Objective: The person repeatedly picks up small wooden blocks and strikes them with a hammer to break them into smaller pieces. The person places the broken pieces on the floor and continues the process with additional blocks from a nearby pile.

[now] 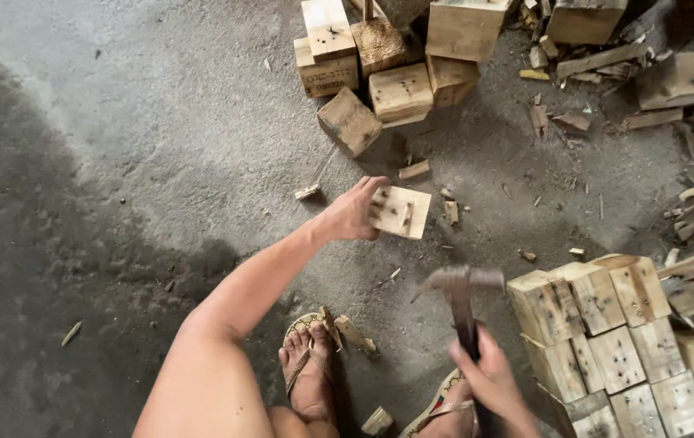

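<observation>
while both hands work low over the concrete floor [120, 162], status as follows:
left hand [352, 212]: arm stretched forward, fingers curled onto the left edge of a small wood block [399, 212], gripping it.
wood block: lies flat on the floor just right of the left hand, pale square face up, bent nails showing in it.
right hand [489, 375]: closed around the handle of a claw hammer [464, 300], head raised above the floor, slightly blurred.
hammer position: head sits nearer the body than the block, clear of it, not touching.
stacked blocks [598, 341]: tidy group just right of the right hand, nail holes on the faces.
loose pile [387, 69]: more blocks well ahead of the left hand, tumbled at odd angles.
scraps [606, 57]: splinters and broken slats ahead and to the right of both hands.
feet: sandals [310, 357] below the left arm, wood chips beside them.
</observation>
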The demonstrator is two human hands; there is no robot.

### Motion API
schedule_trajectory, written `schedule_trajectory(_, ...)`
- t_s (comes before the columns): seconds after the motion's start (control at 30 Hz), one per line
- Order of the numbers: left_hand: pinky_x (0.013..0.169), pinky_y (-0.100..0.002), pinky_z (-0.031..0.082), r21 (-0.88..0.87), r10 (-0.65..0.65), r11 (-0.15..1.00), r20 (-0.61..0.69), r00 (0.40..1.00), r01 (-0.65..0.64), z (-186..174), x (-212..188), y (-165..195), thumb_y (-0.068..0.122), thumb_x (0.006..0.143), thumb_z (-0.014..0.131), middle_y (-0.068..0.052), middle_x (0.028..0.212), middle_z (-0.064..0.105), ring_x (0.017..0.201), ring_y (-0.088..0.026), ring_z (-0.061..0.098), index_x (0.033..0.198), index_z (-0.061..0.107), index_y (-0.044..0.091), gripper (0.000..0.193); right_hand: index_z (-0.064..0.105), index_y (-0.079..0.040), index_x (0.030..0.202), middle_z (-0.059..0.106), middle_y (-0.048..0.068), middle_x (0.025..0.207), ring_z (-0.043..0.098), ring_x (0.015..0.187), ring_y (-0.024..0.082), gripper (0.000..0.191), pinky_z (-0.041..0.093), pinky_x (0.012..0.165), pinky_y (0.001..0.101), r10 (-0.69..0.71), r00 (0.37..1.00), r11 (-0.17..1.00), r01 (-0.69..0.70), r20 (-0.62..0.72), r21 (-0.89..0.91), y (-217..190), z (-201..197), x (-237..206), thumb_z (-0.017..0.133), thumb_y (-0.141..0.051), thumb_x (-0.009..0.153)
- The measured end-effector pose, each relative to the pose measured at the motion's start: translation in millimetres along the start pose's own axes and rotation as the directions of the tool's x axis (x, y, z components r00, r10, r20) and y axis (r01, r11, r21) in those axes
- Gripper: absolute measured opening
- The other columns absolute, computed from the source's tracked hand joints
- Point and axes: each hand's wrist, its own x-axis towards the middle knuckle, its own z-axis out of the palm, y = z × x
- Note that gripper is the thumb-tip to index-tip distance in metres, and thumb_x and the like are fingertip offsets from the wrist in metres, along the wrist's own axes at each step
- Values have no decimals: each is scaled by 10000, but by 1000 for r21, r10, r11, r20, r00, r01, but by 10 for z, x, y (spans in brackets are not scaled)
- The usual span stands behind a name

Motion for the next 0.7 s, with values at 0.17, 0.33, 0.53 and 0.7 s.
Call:
schedule_trajectory(0.17,1120,-460,466,-205,-48,977,16,999,51,-53,101,-1,448,682,871,-217,1398,542,1294,-339,554,1511,359,9,1068,644,-60,1132,552,18,696,499,546,114,342,406,487,289,444,896,864,-418,-32,282,332,332,3,719,-302,903)
schedule_trajectory(0.33,1056,-472,474,-738,-350,235,543,763,633,204,159,80,659,903,570,-216,1435,543,1309,-291,530,1479,368,40,870,651,-48,1067,579,3,668,513,523,127,392,427,465,311,479,878,878,-479,-7,7,829,303,-103,821,-301,821)
schedule_trajectory(0.53,850,-420,566,-767,-305,-55,622,721,639,285,187,156,647,922,402,-96,1225,666,1054,-212,660,1328,578,131,680,555,-57,1193,714,72,797,697,625,193,569,570,569,371,431,895,877,-446,-115,-179,888,490,-196,819,-346,780)
schedule_trajectory(0.7,763,-377,556,-741,-375,-183,661,650,646,343,98,99,722,965,409,-141,1076,636,925,-221,630,1277,559,55,752,329,-63,1486,744,213,942,753,707,351,875,580,673,464,507,842,754,-537,-184,-379,590,461,-234,763,-425,818)
